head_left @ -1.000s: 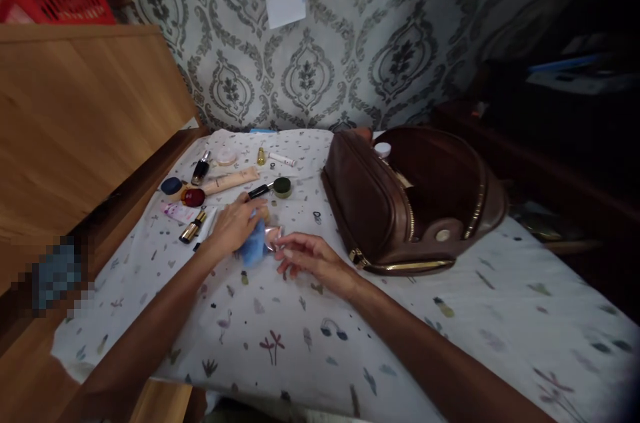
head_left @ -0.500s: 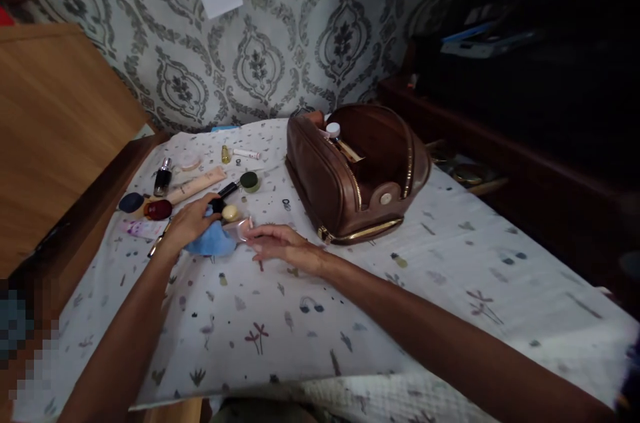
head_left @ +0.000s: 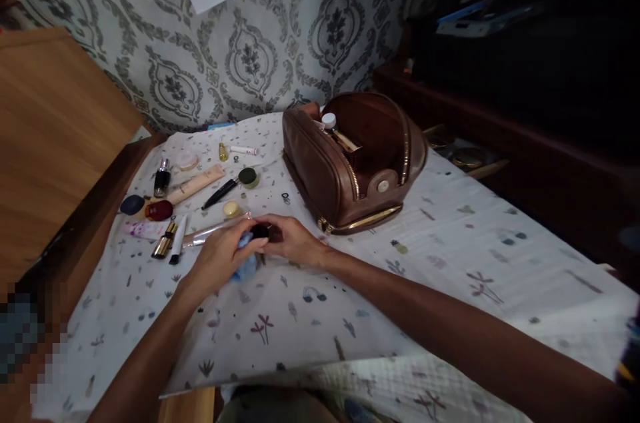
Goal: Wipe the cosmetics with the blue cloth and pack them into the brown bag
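My left hand is closed round a crumpled light-blue cloth, which hangs below its fingers. A small black item with a rounded end sits between both hands, and my right hand grips it from the right; its exact kind is hidden by the fingers. Under and behind the left hand lies a clear, shiny packet. Just beyond the hands are a cream-coloured round piece, a black pen-like tube and a dark green-lidded jar.
An unzipped brown bag stands right of the hands, with a white-capped item inside. On the left lie a beige tube, a gold-and-black lipstick, a white tube and a black bottle. A patterned cloth covers the table.
My left hand has moved right, lifting the blue cloth and the black item off the table to meet my right hand. The right hand has closed on the black item.
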The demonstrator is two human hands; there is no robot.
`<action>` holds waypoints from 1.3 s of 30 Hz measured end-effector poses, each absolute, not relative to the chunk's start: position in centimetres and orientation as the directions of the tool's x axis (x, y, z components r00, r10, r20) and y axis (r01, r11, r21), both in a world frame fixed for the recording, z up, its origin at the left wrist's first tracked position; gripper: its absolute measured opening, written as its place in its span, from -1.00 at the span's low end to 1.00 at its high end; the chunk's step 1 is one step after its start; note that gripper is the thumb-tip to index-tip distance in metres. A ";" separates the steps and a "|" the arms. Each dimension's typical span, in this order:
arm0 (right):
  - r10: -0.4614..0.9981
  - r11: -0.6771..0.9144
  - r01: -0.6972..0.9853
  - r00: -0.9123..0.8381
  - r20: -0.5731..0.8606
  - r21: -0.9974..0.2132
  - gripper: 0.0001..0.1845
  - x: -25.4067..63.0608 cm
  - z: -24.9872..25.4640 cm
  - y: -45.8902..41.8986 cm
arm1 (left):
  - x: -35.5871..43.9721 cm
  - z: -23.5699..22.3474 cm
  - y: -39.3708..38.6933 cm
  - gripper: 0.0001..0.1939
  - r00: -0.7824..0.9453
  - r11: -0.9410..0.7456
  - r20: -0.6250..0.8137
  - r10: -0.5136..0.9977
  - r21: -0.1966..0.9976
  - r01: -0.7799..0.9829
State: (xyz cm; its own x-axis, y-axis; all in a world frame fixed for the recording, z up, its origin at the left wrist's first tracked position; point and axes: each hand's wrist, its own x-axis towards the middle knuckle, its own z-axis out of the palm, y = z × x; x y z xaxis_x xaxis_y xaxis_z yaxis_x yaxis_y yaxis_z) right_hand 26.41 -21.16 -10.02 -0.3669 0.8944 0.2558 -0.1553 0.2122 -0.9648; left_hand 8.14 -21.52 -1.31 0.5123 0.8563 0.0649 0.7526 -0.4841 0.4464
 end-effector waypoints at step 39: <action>0.785 -0.416 -0.483 -0.618 -0.037 -0.770 -0.15 27.3 -7.2 -22.1 | 9.1 -4.6 -22.2 -0.58 0.534 -0.806 0.603 0.592 0.455 0.379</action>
